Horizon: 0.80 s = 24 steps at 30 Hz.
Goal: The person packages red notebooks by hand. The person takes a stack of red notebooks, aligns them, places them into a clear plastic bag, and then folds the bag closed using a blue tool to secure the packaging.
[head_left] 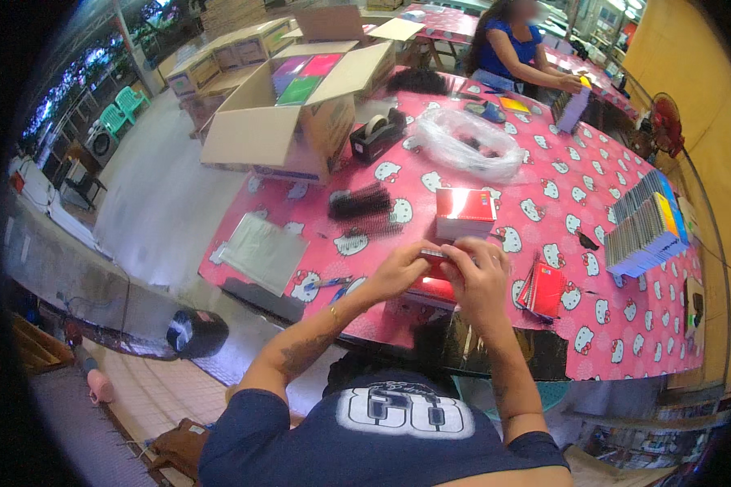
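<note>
Glossy red notebooks (433,289), stacked, lying flat

the head view is captured by the left unit of two wide fisheye cameras worn side by side on the person's head. the lens faces forward and steeply downward, looking over the wearer's dark shirt (325,442) at the lower edge. the left hand (402,269) and right hand (481,272) occupy the near field, close to picture centre. the pink tabletop (658,325) spans the middle range; a co-worker (508,50) stands farther off, at the upper edge. coverage extends to the floor (150,203) at left and the yellow wall (682,73) at right. a dark curved border masks the corners.
</note>
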{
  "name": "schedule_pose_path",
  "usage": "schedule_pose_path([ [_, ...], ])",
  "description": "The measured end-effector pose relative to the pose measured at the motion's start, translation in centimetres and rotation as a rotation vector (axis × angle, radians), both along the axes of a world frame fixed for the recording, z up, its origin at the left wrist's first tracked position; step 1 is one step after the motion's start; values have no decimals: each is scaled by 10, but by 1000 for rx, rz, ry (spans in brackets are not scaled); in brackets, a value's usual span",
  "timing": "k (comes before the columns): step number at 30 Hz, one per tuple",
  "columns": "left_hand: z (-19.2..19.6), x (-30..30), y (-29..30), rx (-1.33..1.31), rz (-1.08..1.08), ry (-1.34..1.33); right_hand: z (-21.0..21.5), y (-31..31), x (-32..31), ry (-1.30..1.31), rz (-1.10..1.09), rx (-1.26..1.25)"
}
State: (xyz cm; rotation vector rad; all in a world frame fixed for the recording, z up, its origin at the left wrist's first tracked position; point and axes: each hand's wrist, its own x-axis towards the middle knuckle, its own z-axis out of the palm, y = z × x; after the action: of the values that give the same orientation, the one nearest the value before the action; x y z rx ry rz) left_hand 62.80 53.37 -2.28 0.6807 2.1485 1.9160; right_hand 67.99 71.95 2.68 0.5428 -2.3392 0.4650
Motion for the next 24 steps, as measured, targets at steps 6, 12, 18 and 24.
schedule_pose_path([
  [6,-52,7,-63,-448,386,504,-22,1,-10,-178,-39,-33],
  [12,-139,54,-136,-1027,260,593,-23,-5,-10,-186,-74,-34],
  [18,-131,61,-156,-1057,466,660,-22,-8,-12,-145,-72,-42],
  [24,-55,38,-88,-83,415,-261,-27,-8,-10,-196,-108,-45],
])
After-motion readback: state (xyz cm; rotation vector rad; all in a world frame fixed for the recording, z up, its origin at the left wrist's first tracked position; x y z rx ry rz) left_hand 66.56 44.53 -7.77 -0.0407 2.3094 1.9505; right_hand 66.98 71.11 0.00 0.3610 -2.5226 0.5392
